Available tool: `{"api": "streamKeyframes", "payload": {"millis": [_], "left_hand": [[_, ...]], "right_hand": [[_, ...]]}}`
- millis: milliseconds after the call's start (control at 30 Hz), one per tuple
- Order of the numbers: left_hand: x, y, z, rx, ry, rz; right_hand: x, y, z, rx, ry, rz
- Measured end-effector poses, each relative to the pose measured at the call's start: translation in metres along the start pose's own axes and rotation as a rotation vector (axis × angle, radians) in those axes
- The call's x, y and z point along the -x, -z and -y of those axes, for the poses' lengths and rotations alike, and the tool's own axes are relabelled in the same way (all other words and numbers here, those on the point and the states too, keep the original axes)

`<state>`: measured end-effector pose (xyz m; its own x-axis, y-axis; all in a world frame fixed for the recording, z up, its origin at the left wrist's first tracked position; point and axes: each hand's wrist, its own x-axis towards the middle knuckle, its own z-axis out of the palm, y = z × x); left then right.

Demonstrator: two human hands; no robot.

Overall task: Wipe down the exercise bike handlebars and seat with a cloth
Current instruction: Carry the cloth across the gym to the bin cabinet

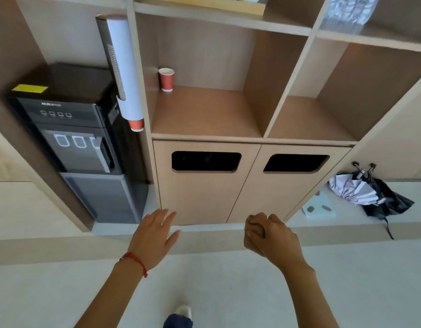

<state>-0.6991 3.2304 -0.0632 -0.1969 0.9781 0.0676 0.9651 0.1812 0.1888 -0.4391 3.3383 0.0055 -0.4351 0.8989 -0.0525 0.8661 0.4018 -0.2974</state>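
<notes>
No exercise bike and no cloth appear in the head view. My left hand [155, 235] is stretched forward with the fingers apart and nothing in it, a red string around its wrist. My right hand [266, 235] is curled into a loose fist to the right of it, and nothing shows inside the fist. Both hands hover in front of a wooden cabinet [204, 197] with two doors, each door having a dark slot near its top.
A black water dispenser [81, 138] with a white cup tube [122, 67] stands in the left niche. A red paper cup [166, 79] sits on the open shelf. On the floor at right lie a folded umbrella [356, 190], a black bag [389, 200] and a scale [319, 208].
</notes>
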Motion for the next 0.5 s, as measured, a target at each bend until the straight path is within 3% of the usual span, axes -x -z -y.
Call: {"api": "streamKeyframes", "payload": {"millis": [500], "left_hand": [[-0.178, -0.002, 0.033, 0.04, 0.198, 0.05]], "right_hand": [[-0.242, 0.009, -0.003, -0.058, 0.19, 0.057]]}}
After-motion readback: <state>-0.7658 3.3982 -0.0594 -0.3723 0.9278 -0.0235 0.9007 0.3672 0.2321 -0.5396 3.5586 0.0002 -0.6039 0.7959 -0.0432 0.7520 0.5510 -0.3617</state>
